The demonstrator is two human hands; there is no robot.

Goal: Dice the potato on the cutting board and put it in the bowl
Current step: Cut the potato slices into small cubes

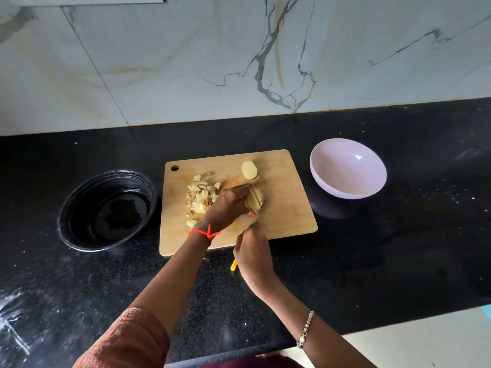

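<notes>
A wooden cutting board (287, 208) lies on the black counter. A pile of diced potato (202, 195) sits on its left half. My left hand (228, 205) holds a potato piece cut into strips (255, 200) at the board's middle. A flat potato slice (249, 170) lies near the far edge. My right hand (253, 254) grips a knife whose yellow handle end (233, 264) sticks out below the fist; the blade is hidden behind my hands. The white bowl (348, 168) stands empty to the right of the board.
A dark glass bowl (106, 208) sits left of the board. A marble wall rises behind the counter. The counter's front edge runs along the lower right, with a pale floor (425, 341) beyond.
</notes>
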